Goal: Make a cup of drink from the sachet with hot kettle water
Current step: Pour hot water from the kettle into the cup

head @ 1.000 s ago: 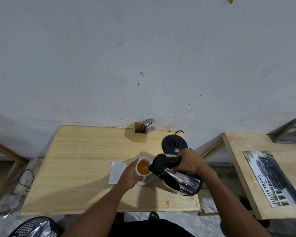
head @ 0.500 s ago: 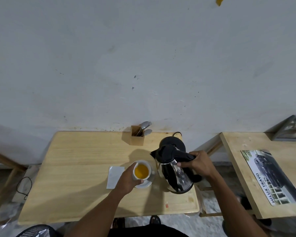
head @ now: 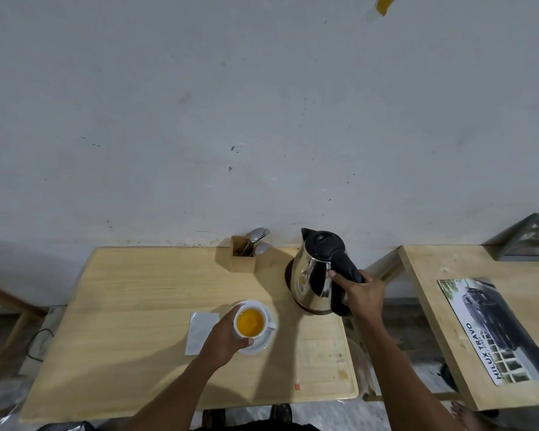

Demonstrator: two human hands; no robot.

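Note:
A white cup [head: 250,322] full of orange drink stands on a white saucer [head: 263,345] near the middle of the wooden table [head: 131,306]. My left hand [head: 224,339] wraps around the cup's left side. A white sachet [head: 199,332] lies flat just left of the saucer. The steel kettle [head: 313,275] with a black lid stands upright at the back right of the table, over its base. My right hand [head: 362,295] grips the kettle's black handle.
A wooden holder [head: 242,258] with spoons and a fork stands by the wall, left of the kettle. A second wooden table [head: 448,275] to the right carries a printed car mat [head: 492,331] and a framed picture [head: 532,241]. A wall rises behind.
The kettle was tilted over the cup, pouring; my right hand has lifted it upright and carried it back right onto its base. My left hand stays on the cup.

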